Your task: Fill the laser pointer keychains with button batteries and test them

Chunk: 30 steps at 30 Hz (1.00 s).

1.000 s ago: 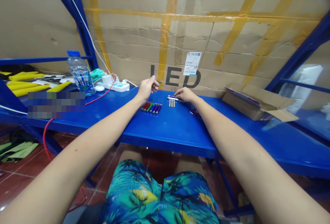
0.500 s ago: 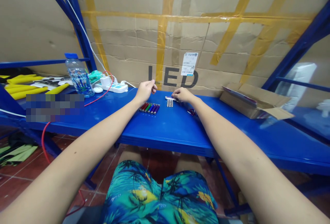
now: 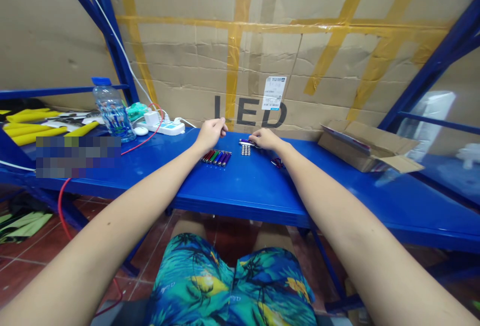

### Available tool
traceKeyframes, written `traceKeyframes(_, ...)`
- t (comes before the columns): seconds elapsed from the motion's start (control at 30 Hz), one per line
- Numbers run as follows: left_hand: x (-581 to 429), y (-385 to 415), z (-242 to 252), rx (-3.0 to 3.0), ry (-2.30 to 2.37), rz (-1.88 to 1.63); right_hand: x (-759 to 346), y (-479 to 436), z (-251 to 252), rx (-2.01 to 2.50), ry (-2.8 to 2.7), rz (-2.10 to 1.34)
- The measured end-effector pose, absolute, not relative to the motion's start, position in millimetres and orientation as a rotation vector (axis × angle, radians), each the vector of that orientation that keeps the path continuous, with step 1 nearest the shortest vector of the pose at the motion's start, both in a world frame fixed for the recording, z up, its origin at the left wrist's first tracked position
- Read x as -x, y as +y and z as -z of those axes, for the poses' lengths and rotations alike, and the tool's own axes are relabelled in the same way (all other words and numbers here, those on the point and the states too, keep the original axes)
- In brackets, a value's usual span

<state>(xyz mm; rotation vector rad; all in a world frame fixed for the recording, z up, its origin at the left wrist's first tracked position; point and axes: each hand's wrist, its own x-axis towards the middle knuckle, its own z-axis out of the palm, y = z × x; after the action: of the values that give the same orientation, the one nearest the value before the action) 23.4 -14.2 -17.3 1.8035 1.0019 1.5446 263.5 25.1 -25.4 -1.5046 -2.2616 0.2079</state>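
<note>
My left hand (image 3: 211,133) is raised just behind a row of several slim metal tubes (image 3: 216,157) in red, green, blue and purple, lying side by side. Its fingers are curled in, and whatever they may hold is hidden. My right hand (image 3: 265,138) rests low over the table, fingers pinched at a purple and silver metal tube (image 3: 245,142). Directly in front of that tube, small round silver pieces (image 3: 245,150) stand in neat rows. Beside my right wrist lies a dark red and purple bundle (image 3: 277,163), partly covered by the forearm.
On the blue table (image 3: 240,191), an open cardboard box (image 3: 363,148) sits at the right. Toward the left are a water bottle (image 3: 114,111), a white power strip (image 3: 170,127) with cables, and yellow-handled items (image 3: 33,128). A large taped carton (image 3: 180,66) stands behind.
The view has shifted very slightly. Both hands keep nearly the same places, and the tubes and silver pieces lie as before.
</note>
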Motion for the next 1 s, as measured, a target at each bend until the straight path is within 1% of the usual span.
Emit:
traceKeyframes(0.4,-24.1,-15.1,17.3,-1.82,1.038,-1.521,-254.5,16.4,20.9,1.56,-2.269,-0.178)
traceKeyframes(0.8,-23.9,-15.4,18.0,-1.832,1.026,-1.524,-260.1,22.9,24.3,1.555,-2.242,-0.261)
traceKeyframes(1.0,-23.1,-14.7,18.2,-1.857,1.047,-1.524,-259.8,22.7,25.1,1.539,-2.243,-0.251)
